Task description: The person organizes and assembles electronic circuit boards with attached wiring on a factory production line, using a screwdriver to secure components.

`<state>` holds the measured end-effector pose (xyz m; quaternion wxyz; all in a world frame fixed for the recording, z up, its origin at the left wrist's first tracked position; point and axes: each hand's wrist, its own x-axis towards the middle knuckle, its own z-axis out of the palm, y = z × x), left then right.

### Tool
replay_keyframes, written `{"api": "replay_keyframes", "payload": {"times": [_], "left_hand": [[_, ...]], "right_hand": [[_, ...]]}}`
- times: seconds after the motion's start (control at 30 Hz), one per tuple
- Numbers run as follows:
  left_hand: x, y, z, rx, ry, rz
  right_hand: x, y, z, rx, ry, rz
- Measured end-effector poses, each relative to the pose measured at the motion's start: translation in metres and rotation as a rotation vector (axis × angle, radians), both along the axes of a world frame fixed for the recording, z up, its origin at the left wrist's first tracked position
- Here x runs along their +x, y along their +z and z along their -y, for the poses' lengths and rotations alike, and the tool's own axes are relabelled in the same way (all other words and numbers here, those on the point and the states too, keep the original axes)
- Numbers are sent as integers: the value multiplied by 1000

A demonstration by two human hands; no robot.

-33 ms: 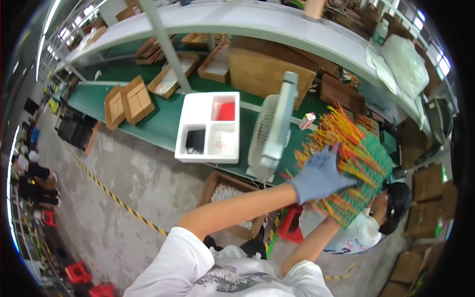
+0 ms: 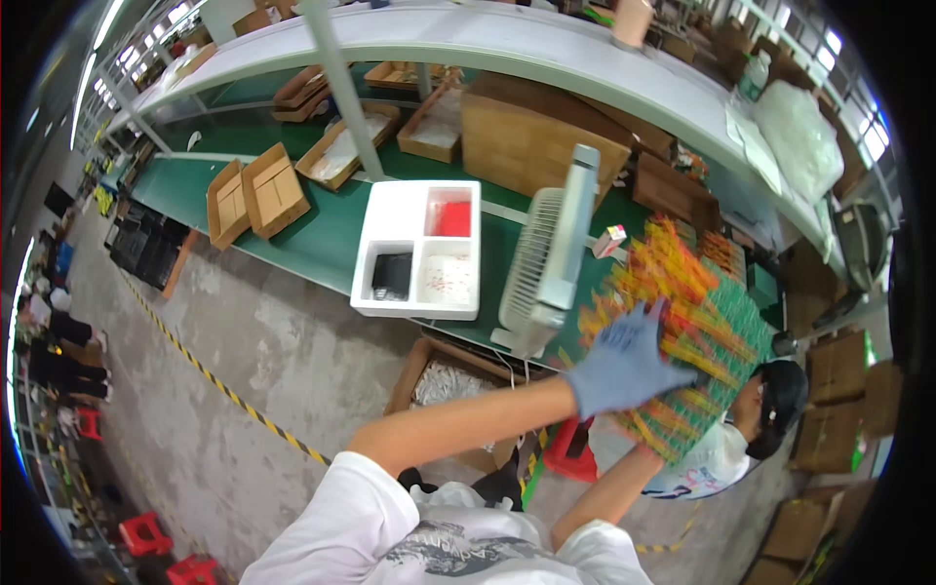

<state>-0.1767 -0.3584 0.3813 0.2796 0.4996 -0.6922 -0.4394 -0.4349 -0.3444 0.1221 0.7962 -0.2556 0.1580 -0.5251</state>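
Note:
A green woven-looking sheet [image 2: 736, 317] covered with rows of orange, red and yellow strands [image 2: 673, 268] is held up on the right, tilted. My left hand [image 2: 629, 361], in a grey-blue glove, lies over the strands with its fingers spread. Beneath the sheet's lower edge goes my right forearm [image 2: 609, 492]; the sheet hides that hand and its fingers. Motion blurs the strands near the glove. To the left of the sheet, a grey-white fan [image 2: 551, 258] stands on the green table [image 2: 327, 229]. A small white-and-red box [image 2: 609, 241] sits between fan and strands.
A white foam tray [image 2: 395, 210] holding red and black pieces sits at the table's front edge. Below is an open carton [image 2: 414, 375] of silvery pieces. A co-worker in a dark cap [image 2: 780, 405] is close by on the right. A shelf [image 2: 546, 44] runs above the table.
The view has shifted slightly, so the tray and fan appear a little farther right. My left hand has moved slightly left and down over the strands.

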Motion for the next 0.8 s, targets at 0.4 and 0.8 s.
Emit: {"api": "replay_keyframes", "payload": {"times": [0.4,0.8], "left_hand": [[420,-90,-297,160,655,-252],[631,-194,-281,142,909,-687]], "right_hand": [[486,4,-177,234,305,-75],[711,-34,-138,316,419,-247]]}}
